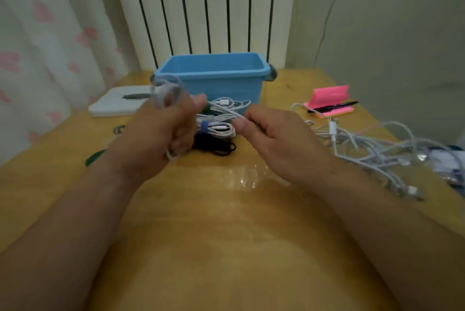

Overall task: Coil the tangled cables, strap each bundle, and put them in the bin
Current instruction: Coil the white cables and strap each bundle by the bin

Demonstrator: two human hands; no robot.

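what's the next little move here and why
Probably bring the right hand over to lay one more loop onto the coil the left hand grips. The right hand pinches a loose stretch of that white cable, which seems to trail toward the tangle, so coiling looks unfinished.

A single head-worn view looks forward and down from above and behind the left hand (161, 132) and the right hand (274, 134). It is near enough that both forearms (75, 215) run in from the bottom corners and fill much of the lower half. The hands sit just above the frame's centre, over the wooden table (226, 247), with the white cable (226, 110) they hold crossing between them. Beyond the hands the blue bin (214, 76) stands mid-frame, and the radiator (201, 4) behind it fills the top. Right of the right hand the tangled cables (372, 149) reach toward the frame's edge. Left of the left hand hangs a curtain (37, 46). The wide lens bows lines near the edges.
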